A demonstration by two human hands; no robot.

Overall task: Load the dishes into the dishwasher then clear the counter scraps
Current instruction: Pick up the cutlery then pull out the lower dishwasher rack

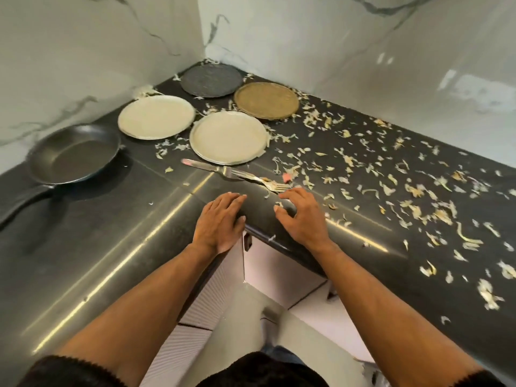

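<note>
On the black counter (92,247) lie two white plates (155,117) (228,137), a dark grey plate (211,80) and a brown plate (266,100) toward the corner. A black frying pan (74,155) sits at the left. A knife (203,165) and a fork (261,182) lie in front of the near white plate. My left hand (220,219) rests flat near the counter's inner corner edge, holding nothing. My right hand (300,216) hovers just below the fork with fingers loosely spread and empty. Pale vegetable scraps (413,191) cover the counter's right side.
Marble walls (363,51) enclose the counter corner. White cabinet fronts (276,272) show below the counter edge between my arms. The dishwasher is not in view.
</note>
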